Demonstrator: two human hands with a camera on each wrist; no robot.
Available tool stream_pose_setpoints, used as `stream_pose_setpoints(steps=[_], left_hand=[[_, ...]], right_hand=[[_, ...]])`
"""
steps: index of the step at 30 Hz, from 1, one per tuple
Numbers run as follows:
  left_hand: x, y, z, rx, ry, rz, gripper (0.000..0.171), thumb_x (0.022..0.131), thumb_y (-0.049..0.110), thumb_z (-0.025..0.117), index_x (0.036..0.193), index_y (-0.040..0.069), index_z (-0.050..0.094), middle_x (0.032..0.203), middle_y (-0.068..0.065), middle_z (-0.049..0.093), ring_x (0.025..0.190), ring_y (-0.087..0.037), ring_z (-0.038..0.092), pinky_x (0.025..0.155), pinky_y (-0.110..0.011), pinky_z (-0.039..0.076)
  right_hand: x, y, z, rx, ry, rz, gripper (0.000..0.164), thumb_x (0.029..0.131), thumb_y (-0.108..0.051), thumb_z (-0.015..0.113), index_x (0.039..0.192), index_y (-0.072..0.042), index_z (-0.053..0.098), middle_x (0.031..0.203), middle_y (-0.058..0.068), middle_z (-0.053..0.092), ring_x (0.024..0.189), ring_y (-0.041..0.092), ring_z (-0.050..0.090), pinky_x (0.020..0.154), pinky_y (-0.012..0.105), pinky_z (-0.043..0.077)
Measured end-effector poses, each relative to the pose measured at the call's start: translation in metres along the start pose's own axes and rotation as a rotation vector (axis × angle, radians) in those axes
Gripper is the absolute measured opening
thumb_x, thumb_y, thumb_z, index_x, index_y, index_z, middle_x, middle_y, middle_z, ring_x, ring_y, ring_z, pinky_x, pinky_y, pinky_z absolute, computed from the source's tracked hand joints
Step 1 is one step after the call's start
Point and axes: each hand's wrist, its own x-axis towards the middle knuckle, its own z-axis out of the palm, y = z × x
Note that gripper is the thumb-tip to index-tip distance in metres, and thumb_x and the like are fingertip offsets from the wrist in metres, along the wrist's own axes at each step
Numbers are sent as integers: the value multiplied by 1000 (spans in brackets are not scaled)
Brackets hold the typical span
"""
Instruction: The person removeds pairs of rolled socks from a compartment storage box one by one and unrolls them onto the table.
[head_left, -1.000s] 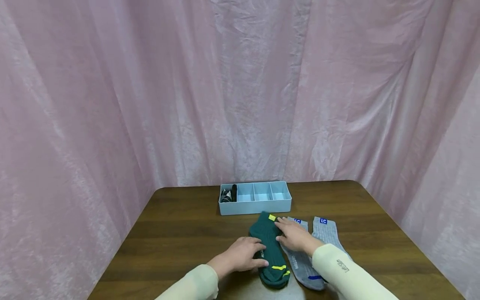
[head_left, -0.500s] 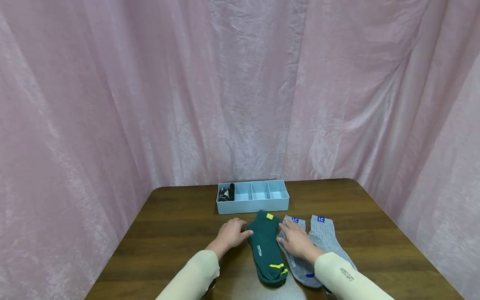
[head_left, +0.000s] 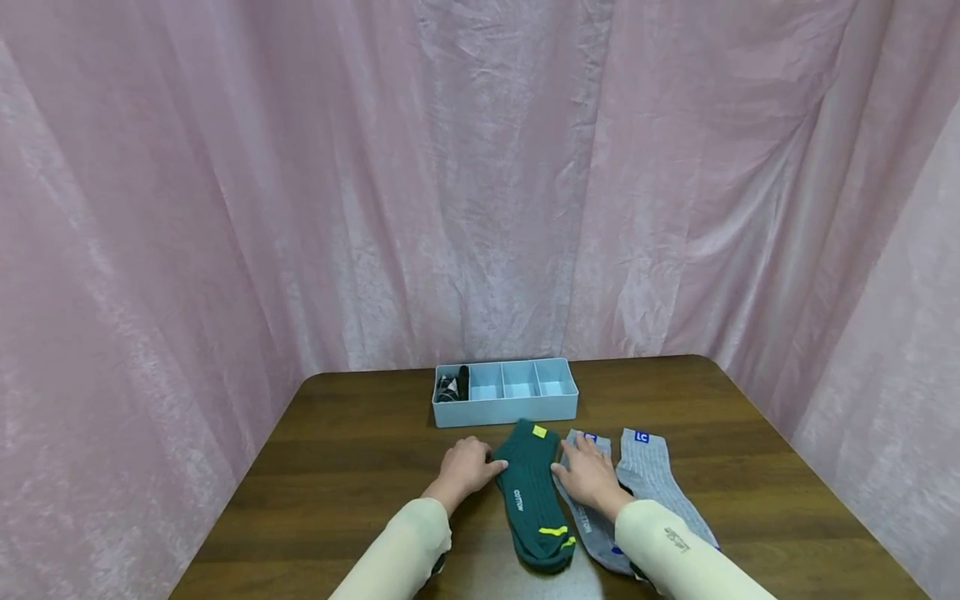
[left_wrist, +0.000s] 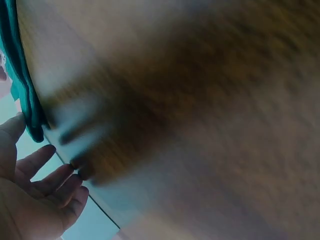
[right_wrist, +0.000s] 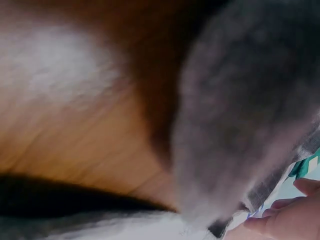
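Note:
A pair of dark green socks (head_left: 531,492), stacked flat with yellow marks and white COTTON lettering, lies in the middle of the table. Beside its upper left edge is my left hand (head_left: 463,468), thumb tip at the sock's edge. In the left wrist view the fingers of the left hand (left_wrist: 45,195) are spread and loosely bent near the green cuff (left_wrist: 32,117). My right hand (head_left: 588,475) rests over one grey sock (head_left: 600,542), covering part of its blue label, its thumb near the green pair. Another grey sock (head_left: 660,479) lies to the right, partly under the sleeve.
Behind the socks stands a light blue box (head_left: 504,410) divided into compartments. Dark folded items (head_left: 452,387) fill its leftmost compartment. The brown wooden table (head_left: 360,467) ends at a pink curtain (head_left: 480,208) at the back.
My left hand has moved away from me, from the lower part of the green socks to beside their upper left edge. The right hand has shifted only slightly over the grey sock.

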Motion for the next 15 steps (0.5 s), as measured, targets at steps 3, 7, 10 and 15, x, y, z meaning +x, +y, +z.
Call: stream_pose_setpoints(steps=[3,7,10,15], left_hand=[[1,0,1,-4,3,3,40,93,39,69,111,4,74,100,-8,63,95,-26,56,89,-48,48],[1,-1,2,-33,-12,-16,38,92,36,71,112,4,73,101,-8,62,96,-25,54,91,-47,47],[1,-2,3,-47,-10,-21,35,91,34,72,110,4,73,101,-8,62,95,-25,53,90,-47,47],[2,-4,4,-51,1,-19,32,91,33,73,108,5,73,101,-8,62,95,-25,54,90,-47,47]], right_hand=[[4,-1,3,-2,0,26,53,100,-27,57,142,5,48,153,33,28,143,49,21,110,69,15],[6,-1,5,-6,-6,40,53,101,-26,56,142,6,48,153,33,27,143,50,20,110,69,14],[6,-1,6,6,-14,52,53,100,-25,57,142,6,48,154,34,26,143,50,19,110,69,13],[8,-2,8,26,-20,78,53,100,-26,56,143,5,47,155,33,24,144,50,17,111,69,12]])
